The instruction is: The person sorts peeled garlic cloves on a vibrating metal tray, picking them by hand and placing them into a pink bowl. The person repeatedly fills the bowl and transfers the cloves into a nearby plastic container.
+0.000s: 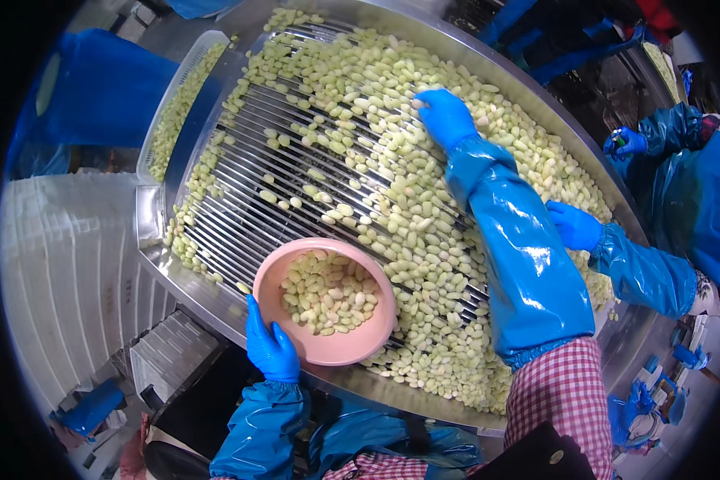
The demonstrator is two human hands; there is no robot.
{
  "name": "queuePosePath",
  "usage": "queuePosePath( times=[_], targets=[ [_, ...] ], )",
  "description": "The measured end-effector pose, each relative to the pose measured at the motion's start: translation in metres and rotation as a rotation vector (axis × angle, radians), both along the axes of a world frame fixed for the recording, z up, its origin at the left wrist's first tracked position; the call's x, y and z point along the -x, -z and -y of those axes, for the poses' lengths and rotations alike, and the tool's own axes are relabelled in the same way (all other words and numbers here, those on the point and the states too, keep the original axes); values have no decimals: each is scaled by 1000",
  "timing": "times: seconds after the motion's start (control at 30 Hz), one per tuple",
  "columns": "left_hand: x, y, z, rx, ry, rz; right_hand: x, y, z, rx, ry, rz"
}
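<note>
My left hand, in a blue glove, is at the near-left rim of a pink plastic bowl, its thumb and fingers against the wall. The bowl stands tilted on the metal bars and holds a heap of pale green grapes, some brownish. Stretched across the table, my gloved right hand reaches into the loose grapes. One brownish grape shows at its fingertips. Grapes lie thickly under and around this hand, and only thinly on the left bars.
A raised steel rim borders the barred sorting table. A white plastic basket of grapes hangs at its left end. On the right, a co-worker's gloved hand reaches into the grapes; the other hand is beyond the rim.
</note>
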State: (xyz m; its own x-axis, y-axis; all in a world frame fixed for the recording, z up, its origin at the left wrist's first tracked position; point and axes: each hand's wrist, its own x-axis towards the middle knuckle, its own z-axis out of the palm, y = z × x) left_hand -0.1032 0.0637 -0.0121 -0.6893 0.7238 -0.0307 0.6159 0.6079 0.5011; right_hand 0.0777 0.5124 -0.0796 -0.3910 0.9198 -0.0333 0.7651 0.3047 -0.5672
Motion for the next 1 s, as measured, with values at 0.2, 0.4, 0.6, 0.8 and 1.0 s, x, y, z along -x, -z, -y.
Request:
queuePosePath(
  times=[0.2,0.4,0.6,0.8,1.0],
  targets=[
    [-1,-2,0,5,4,3,-11,-77,157,230,-501,-462],
    [-2,-2,0,-18,33,-12,-41,6,129,-142,-116,-138],
    [-1,0,2,-33,51,-45,-41,36,106,-141,-176,200],
    [1,0,6,10,37,-21,-45,12,111,-5,-126,257],
    [3,2,9,-2,48,-13,-33,32,133,6,-241,28]
  ],
)
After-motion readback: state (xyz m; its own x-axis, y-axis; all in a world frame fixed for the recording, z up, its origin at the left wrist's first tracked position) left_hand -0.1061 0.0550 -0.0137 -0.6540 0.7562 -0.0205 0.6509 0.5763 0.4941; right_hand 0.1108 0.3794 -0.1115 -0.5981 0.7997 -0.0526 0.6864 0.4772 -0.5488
